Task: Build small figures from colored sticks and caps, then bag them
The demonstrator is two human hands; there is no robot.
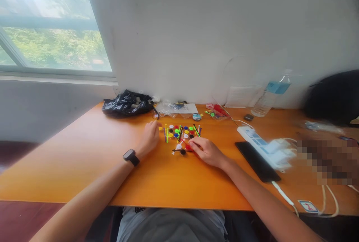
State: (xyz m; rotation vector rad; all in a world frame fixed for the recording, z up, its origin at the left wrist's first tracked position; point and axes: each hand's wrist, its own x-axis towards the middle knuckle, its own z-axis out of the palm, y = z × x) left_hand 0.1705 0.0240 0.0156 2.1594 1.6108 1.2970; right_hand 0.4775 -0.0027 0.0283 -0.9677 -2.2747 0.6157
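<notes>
While my right hand (pixel 206 151) pinches a red piece (pixel 188 147), discs (pixel 176 135) and sticks (pixel 167 136) lie sorted between my hands; the nearby black disc (pixel 183 152) seems unsorted; whether my left hand (pixel 151 135) grips anything, I can't tell.

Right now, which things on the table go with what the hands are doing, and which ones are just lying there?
Seem to go with it:
- coloured discs
- thin coloured sticks
- red piece at the right hand

Seem to be just lying about:
- black plastic bag
- clear bottle
- black phone
- white power strip
</notes>
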